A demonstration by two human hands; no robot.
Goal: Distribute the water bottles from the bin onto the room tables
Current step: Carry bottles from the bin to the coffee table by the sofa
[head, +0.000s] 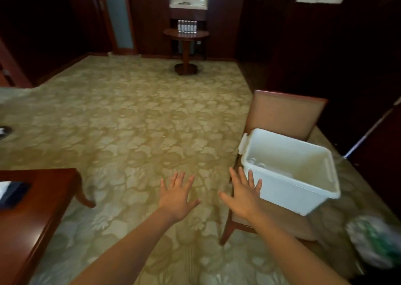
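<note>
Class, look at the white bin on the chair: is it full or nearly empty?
Nearly empty: the bin shows bare inner walls and floor; only two blurred shapes, perhaps bottles, sit in one corner.

Glossy wood table [43, 200], matt white plastic bin [282, 189], prob. pile carpet [130, 115]

Lower centre, the left hand [176, 194] and right hand [244, 194] reach forward with fingers spread, holding nothing; the white bin [282, 194] sits on a chair [284, 113] at right; water bottles [187, 26] line a round table [173, 33] at upper centre.
</note>
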